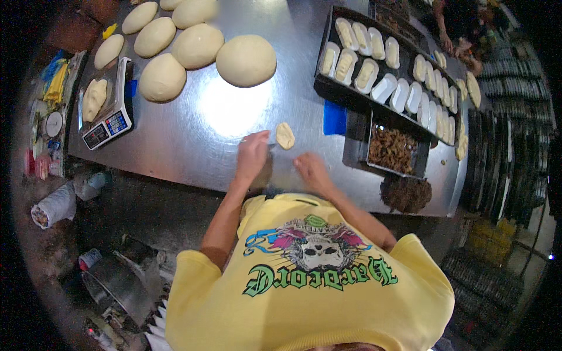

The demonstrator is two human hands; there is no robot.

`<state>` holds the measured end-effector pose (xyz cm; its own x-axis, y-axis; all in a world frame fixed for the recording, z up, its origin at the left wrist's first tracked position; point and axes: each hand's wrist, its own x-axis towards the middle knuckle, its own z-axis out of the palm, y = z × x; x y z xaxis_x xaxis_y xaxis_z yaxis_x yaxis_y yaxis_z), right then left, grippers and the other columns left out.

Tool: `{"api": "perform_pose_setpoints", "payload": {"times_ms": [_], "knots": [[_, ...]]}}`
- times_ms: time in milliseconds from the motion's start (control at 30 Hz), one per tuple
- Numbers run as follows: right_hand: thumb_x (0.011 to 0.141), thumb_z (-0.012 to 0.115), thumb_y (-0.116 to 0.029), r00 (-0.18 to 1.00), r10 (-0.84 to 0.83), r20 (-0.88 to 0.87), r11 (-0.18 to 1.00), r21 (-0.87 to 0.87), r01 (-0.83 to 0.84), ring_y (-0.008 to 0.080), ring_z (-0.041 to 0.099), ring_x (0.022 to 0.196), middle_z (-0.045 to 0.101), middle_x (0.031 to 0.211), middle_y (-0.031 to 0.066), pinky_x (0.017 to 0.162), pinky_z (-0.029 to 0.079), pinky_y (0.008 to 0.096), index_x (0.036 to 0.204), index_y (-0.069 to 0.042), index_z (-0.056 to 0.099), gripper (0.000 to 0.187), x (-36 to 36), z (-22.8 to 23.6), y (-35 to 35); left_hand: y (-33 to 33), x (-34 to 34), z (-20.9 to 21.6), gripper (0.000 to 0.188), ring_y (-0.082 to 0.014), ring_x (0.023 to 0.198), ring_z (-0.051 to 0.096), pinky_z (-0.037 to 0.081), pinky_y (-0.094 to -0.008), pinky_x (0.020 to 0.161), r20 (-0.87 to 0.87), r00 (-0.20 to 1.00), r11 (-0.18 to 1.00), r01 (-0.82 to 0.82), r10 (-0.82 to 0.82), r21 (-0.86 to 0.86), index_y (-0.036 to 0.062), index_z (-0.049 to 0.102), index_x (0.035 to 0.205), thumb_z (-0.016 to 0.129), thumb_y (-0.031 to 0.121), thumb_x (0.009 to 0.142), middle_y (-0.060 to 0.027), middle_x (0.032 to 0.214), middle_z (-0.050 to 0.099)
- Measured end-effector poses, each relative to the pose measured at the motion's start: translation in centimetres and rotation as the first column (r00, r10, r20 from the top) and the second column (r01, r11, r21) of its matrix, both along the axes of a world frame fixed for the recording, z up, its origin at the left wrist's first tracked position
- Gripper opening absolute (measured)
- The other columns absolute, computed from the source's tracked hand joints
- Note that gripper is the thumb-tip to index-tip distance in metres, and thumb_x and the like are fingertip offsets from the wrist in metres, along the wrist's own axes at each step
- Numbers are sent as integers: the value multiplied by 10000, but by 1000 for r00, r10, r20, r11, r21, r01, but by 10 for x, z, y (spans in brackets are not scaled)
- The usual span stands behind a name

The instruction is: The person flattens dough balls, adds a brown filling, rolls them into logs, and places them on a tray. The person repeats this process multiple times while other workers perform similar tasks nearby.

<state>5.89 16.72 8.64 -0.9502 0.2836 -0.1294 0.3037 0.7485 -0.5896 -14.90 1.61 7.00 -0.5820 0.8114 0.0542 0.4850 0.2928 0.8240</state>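
A small flattened oval of dough (285, 136) lies on the steel table just beyond my hands. To its left, my left hand (252, 153) is closed, fingers bent toward the dough. A thin greyish edge shows by its fingertips, too unclear to name. Nearer to me and right of the dough, my right hand (312, 170) is curled closed above the table. Whatever it may hold is hidden. Neither hand visibly touches the dough.
Large dough rounds (246, 61) rest at the back left, near a digital scale (109, 130) bearing dough. At right, a black tray (345, 88) holds white paper cups, some with dough. Brown filling (391, 149) fills a metal pan; a dark brown heap (405, 195) sits nearer.
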Motion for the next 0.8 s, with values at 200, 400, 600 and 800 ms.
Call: {"api": "perform_pose_setpoints", "payload": {"times_ms": [200, 400, 600, 800], "knots": [[1041, 488, -326, 982, 139, -130, 886, 458, -65, 348, 437, 1342, 493, 1478, 151, 1126, 313, 556, 1433, -65, 513, 472, -27, -21, 11, 20, 56, -32, 708, -378, 1532, 173, 85, -703, 1178, -430, 823, 869, 145, -371, -474, 89, 361, 1565, 590, 392, 968, -74, 1646, 307], [1060, 408, -443, 943, 61, 327, 990, 103, -100, 322, 271, 1508, 249, 1671, 91, 1229, 96, 587, 1606, -106, 262, 658, -44, 15, 24, 9, 43, -17, 688, -375, 1537, 171, 22, -735, 1164, -402, 862, 902, 130, -308, -412, 128, 352, 1579, 532, 442, 995, 8, 1655, 305], [1054, 420, -409, 994, 37, -104, 919, 395, 7, 327, 308, 1495, 338, 1631, 97, 1199, 141, 648, 1515, -119, 440, 545, -57, -42, 28, 32, 19, -33, 646, -365, 1515, 231, -11, -728, 1165, -542, 792, 914, 50, -282, -402, 123, 334, 1583, 483, 396, 1016, -38, 1640, 327], [1076, 367, -424, 973, 28, 228, 988, 144, -62, 318, 253, 1525, 293, 1654, 109, 1217, 86, 630, 1589, -74, 296, 625, -80, -20, 65, 57, 16, -26, 621, -363, 1518, 237, 34, -704, 1183, -433, 876, 882, -17, -215, -471, 126, 344, 1582, 488, 356, 1023, -46, 1657, 292]]}}
